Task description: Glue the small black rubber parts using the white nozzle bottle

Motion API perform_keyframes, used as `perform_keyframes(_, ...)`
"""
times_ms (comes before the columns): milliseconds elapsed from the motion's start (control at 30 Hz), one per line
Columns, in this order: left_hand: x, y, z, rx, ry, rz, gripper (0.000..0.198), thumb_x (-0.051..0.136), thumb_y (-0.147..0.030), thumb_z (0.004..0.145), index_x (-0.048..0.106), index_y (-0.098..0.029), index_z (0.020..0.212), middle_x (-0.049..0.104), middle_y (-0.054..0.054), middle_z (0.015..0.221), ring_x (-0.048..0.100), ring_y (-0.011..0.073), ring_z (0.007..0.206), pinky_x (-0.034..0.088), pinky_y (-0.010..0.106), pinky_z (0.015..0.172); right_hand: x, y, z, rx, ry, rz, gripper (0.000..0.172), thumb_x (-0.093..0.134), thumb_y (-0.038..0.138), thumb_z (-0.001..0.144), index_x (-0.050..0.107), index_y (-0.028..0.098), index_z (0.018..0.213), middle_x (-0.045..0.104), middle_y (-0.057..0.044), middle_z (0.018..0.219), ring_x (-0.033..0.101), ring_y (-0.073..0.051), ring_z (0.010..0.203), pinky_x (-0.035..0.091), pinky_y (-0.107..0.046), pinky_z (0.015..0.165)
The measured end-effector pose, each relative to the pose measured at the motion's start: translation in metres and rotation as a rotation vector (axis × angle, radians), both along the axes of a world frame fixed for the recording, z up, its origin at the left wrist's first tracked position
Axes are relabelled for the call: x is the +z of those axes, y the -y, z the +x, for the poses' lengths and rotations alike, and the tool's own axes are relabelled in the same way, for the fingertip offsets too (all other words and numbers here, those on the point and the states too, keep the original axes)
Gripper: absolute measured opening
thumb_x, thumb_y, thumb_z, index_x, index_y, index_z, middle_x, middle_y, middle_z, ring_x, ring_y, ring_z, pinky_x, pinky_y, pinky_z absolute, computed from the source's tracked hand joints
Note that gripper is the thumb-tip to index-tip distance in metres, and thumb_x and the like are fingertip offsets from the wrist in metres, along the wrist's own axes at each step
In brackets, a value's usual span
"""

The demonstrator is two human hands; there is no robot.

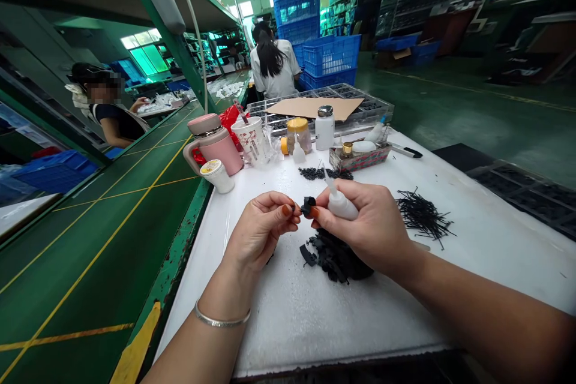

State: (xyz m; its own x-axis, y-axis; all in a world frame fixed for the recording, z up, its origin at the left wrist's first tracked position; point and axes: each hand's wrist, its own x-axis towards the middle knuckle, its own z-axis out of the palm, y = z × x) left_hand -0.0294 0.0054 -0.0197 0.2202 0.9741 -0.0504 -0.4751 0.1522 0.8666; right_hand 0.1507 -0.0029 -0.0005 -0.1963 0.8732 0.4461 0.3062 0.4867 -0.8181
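My right hand pinches a small black part between thumb and forefinger. A white squeeze bottle with a thin nozzle is tucked in the same hand, its tip pointing up. Close by on the left, my left hand has thumb and forefinger pinched together at the black part's edge. A tiny dark piece shows at those fingertips, too small to name. Below both hands lies a heap of black parts on the white tabletop. Small black rings are piled behind the bottle.
Thin black sticks lie at right. Along the back stand a pink mug, a paper cup, a yellow-lidded jar, a white bottle and a small box. A green conveyor runs at left; two people sit beyond.
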Motion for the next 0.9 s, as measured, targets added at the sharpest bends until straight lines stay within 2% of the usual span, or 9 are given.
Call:
perform_keyframes(233, -0.0003, -0.0007, 0.0026, 0.043, -0.038, 0.045, 0.016, 0.083, -0.020, 0.063, 0.070, -0.016, 0.069, 0.070, -0.001, 0.073, 0.066, 0.0088, 0.066, 0.057, 0.018, 0.059, 0.0010, -0.0008, -0.0010, -0.025, 0.047, 0.026, 0.011, 0.064, 0.020, 0.078, 0.064, 0.016, 0.067, 0.061, 0.003, 0.058, 0.051, -0.009, 0.052, 0.037, -0.020, 0.051)
perform_keyframes(900, -0.0023, 0.0012, 0.0036, 0.083, -0.102, 0.046, 0.017, 0.085, -0.021, 0.060, 0.070, -0.015, 0.068, 0.068, 0.000, 0.075, 0.063, 0.0086, 0.065, 0.055, 0.018, 0.058, -0.0003, -0.0006, -0.0013, -0.030, 0.065, -0.002, 0.010, 0.062, 0.021, 0.078, 0.065, 0.017, 0.069, 0.062, 0.002, 0.059, 0.053, -0.010, 0.053, 0.038, -0.021, 0.052)
